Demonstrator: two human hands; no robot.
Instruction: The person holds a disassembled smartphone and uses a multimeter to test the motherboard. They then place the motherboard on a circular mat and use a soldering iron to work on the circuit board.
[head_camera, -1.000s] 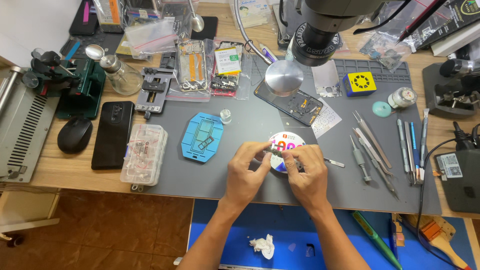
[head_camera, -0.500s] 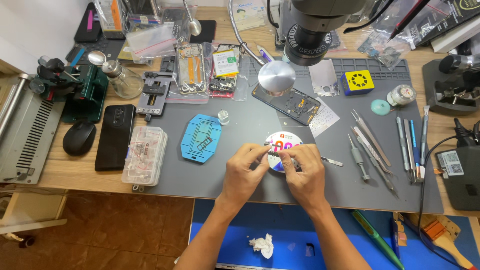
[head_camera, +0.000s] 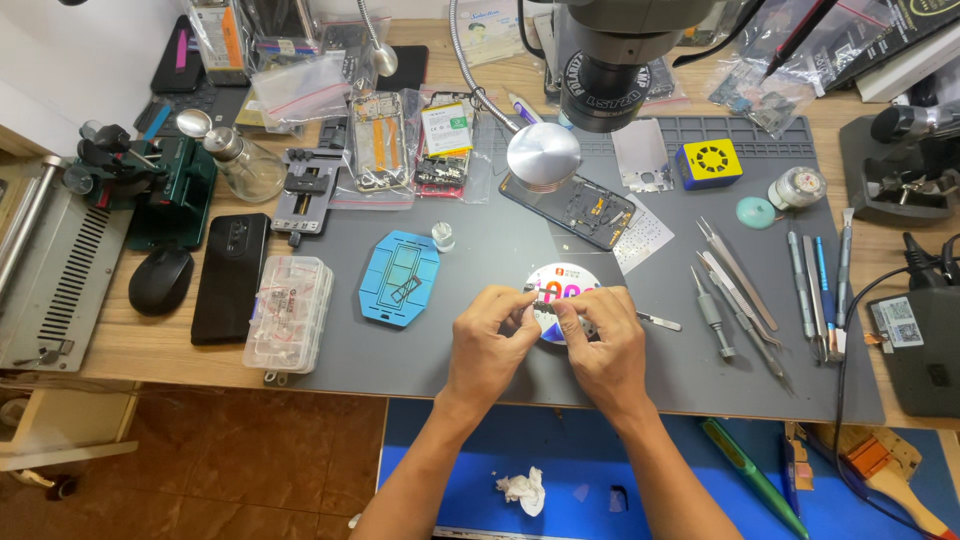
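While both hands meet over the round white disc (head_camera: 560, 290) on the grey work mat (head_camera: 480, 360), the left hand (head_camera: 490, 345) and right hand (head_camera: 605, 345) pinch a small dark part (head_camera: 545, 305) between thumbs and forefingers, fingertips pressed close together; what the part is cannot be told. It sits just above the disc's near edge. Left of the disc lies a blue phone-shaped frame (head_camera: 400, 278), and farther left a clear plastic box (head_camera: 290, 312) and a black phone (head_camera: 232, 277). Right of the disc, a row of tweezers (head_camera: 740, 285) and screwdrivers (head_camera: 815, 290) rests on the mat. Beyond the disc stands a microscope head (head_camera: 605, 60) above an opened phone (head_camera: 582, 208).
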